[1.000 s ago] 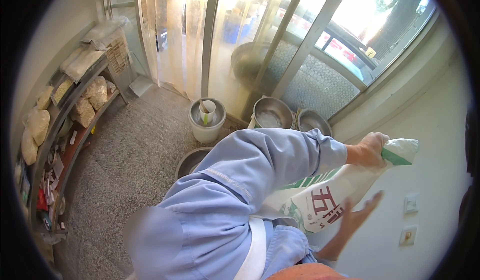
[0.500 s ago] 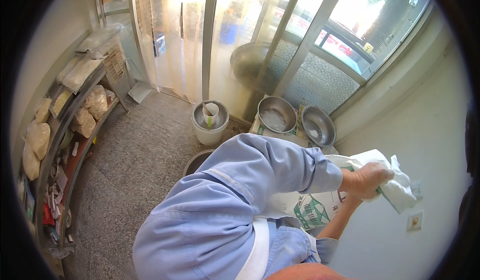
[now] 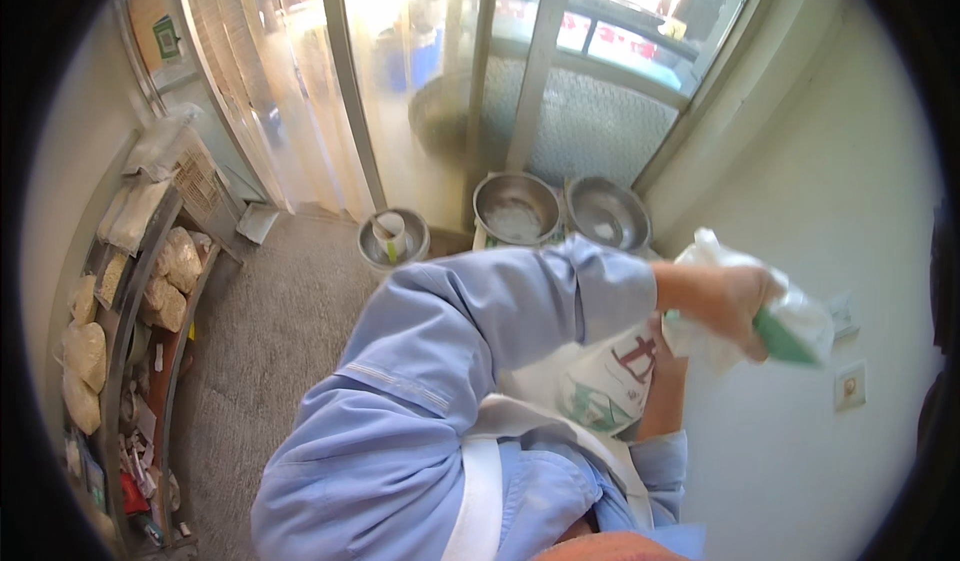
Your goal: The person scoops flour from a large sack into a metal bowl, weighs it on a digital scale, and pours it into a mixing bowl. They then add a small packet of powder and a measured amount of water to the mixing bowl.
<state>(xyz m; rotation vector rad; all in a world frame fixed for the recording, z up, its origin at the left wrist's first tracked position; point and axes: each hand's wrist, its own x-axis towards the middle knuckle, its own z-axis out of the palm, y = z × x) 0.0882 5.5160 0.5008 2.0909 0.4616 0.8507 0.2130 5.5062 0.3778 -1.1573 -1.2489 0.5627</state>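
My left arm, in a blue sleeve, reaches across to the right. My left hand [image 3: 738, 306] is closed around the gathered top of a white printed sack [image 3: 628, 373], and a loose green-and-white end sticks out past the fingers. Below the left forearm, my right hand [image 3: 668, 346] is up against the side of the sack. Its fingers are hidden behind the left forearm and the sack. The sack hangs tilted in front of me, with its lower part behind my sleeve and white apron strap.
Two steel basins [image 3: 515, 209] [image 3: 608, 213] stand by the glass door, with white residue inside. Left of them is a bucket [image 3: 394, 241] holding a white cup [image 3: 388, 229]. A shelf [image 3: 150, 291] with bagged goods lines the left wall. A wall socket [image 3: 850, 387] is at right.
My view has turned and shifted, so the basins, bucket and shelf sit elsewhere in the picture. My left hand still grips the sack top, whose loose end has swung and now shows more green.
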